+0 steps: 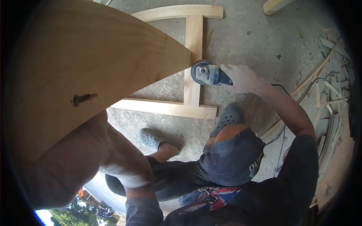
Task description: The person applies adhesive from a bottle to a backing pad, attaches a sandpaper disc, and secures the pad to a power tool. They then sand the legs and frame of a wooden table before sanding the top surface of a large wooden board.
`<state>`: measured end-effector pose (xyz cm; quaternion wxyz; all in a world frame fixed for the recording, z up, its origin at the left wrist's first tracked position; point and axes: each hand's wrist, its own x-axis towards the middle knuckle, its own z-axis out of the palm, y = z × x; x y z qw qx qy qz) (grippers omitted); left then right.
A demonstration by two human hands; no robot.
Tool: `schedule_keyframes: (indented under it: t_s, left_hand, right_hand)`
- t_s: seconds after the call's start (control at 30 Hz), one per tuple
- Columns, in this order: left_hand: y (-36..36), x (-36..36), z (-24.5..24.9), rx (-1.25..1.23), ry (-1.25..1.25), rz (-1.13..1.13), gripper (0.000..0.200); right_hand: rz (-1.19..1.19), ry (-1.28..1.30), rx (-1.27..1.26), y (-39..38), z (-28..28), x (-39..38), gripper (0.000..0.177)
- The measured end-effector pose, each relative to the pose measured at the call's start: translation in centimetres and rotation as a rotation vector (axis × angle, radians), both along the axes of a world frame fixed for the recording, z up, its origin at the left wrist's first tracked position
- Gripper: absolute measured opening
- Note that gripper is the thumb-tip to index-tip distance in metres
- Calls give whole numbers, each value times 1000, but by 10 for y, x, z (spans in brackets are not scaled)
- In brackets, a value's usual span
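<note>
A wide, pale wooden board (113,49) with a dark knot fills the upper left, close to the camera, narrowing to a blunt end. Along its lower edge, my left hand (75,165) grips it from below; some of the fingers are hidden. My right hand (241,77) is wrapped round the dark body of an angle grinder (211,74), whose round disc (195,71) sits right by the board's narrow end. Pale dust coats the grinder's head.
Beneath the board, a wooden frame (194,34) lies on the concrete floor (241,41). My feet wear grey clogs (151,139). Wood offcuts (332,98) are heaped at the right, with a dark cord (307,92) running among them. Another timber piece (275,5) lies at the top.
</note>
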<state>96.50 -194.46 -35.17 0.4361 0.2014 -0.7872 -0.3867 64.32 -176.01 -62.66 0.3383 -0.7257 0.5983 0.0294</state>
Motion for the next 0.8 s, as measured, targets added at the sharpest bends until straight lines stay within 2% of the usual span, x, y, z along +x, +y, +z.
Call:
schedule_keyframes:
  t_s: [0.17, 0.27, 0.33, 0.43, 0.63, 0.8]
  left_hand:
    - [-1, 7, -3, -8, 17, 16, 99]
    - [-3, 8, -5, -10, 20, 32, 99]
    - [-4, 9, -5, -5, 14, 28, 100]
    - [-3, 5, -7, -18, 17, 24, 100]
    - [-10, 7, -8, -17, 9, 37, 101]
    - [-11, 10, -7, -23, 4, 52, 102]
  right_hand:
    - [-27, 60, 11, -17, 10, -8, 75]
    - [-70, 75, -87, -29, 1, -20, 72]
    - [-154, 65, -55, -41, 12, -26, 68]
    - [-175, 91, -148, -52, 7, -35, 61]
    - [-217, 140, -123, -94, 6, -57, 51]
    - [-255, 192, -221, -129, -9, -81, 59]
